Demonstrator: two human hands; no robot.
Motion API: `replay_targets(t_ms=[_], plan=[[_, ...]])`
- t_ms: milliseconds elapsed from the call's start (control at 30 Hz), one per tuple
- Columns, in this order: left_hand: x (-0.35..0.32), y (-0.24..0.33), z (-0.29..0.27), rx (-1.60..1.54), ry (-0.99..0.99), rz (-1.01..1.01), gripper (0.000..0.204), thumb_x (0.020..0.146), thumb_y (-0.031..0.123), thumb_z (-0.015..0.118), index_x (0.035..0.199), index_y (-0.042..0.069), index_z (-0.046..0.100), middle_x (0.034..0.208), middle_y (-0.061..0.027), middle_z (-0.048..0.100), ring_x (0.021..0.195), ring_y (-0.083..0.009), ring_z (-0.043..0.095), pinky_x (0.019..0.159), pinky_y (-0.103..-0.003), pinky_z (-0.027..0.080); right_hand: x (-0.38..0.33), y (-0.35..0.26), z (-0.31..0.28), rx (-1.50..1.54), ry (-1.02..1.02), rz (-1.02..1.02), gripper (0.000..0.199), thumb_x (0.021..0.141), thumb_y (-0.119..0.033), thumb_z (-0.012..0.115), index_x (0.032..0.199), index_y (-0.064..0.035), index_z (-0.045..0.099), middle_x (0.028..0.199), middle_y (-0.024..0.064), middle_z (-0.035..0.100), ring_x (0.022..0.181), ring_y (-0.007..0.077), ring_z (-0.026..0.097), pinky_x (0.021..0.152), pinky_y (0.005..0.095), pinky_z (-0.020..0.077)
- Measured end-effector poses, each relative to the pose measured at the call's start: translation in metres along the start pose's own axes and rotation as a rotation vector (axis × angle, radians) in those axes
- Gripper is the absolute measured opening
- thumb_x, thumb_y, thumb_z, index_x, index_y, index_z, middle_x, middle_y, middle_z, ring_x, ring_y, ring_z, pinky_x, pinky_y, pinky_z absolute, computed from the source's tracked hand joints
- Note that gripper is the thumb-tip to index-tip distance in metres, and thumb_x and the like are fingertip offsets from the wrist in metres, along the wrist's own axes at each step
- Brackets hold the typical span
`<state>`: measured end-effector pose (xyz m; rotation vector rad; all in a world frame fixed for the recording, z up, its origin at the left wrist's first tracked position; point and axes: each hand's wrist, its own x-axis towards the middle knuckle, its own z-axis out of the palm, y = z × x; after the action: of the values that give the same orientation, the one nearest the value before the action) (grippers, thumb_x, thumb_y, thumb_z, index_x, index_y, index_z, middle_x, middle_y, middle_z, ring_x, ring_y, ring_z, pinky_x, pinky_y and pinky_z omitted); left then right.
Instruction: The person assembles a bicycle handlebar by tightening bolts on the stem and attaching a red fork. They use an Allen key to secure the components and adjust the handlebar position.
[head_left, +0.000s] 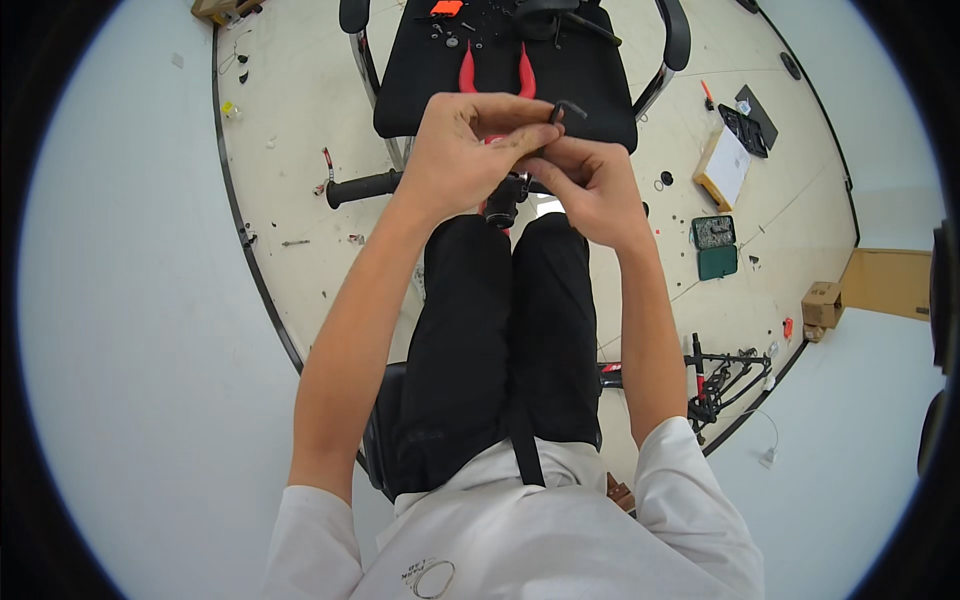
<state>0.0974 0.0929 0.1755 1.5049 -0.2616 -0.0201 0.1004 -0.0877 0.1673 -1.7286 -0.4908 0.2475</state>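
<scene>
In front of me, above a bicycle handlebar, my two hands meet with fingers closed together. My left hand (470, 145) pinches a small, thin, dark bent piece (572, 108), its curved end sticking out past the fingertips. My right hand (592, 185) presses its thumb and fingers together just below, touching the left fingertips; what lies between them is hidden. Under the hands runs the handlebar, with a black rubber grip (362, 188) on the left and a black clamp-like part (503, 203) at its middle. My hands cover part of the bar.
A black office chair (410, 100) stands ahead, bearing red handles (467, 70), an orange piece (446, 8) and small metal parts. On the floor at right lie a green case (716, 262), a flat yellow-edged box (724, 168), a black bicycle frame (725, 385) and a cardboard box (822, 303).
</scene>
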Motion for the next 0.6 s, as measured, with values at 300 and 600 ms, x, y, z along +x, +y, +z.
replay_targets(t_ms=[300,600], plan=[[0.03,-0.008,-0.006,0.14,0.027,0.012,0.023,0.092,0.007,0.071,0.112,-0.005,0.071,0.099,-0.0107,0.075,0.089,-0.0141,0.071,0.082,-0.027,0.058,0.029,0.018,-0.005,-0.075,0.078,-0.034,0.016,0.092,-0.004,0.066,0.102,0.0072,0.072,0.088,0.0093,0.075,0.081,0.0094,0.069,0.072,0.0236,0.0528],[0.027,-0.019,-0.009,0.138,0.028,0.024,0.022,0.089,0.007,0.074,0.108,-0.004,0.073,0.095,-0.0101,0.075,0.087,-0.0143,0.071,0.08,-0.027,0.058,0.025,0.024,-0.003,-0.181,0.132,-0.03,0.015,0.088,-0.01,0.073,0.096,0.0024,0.076,0.08,0.0044,0.075,0.059,0.0031,0.052,0.053,0.0221,0.0396]])
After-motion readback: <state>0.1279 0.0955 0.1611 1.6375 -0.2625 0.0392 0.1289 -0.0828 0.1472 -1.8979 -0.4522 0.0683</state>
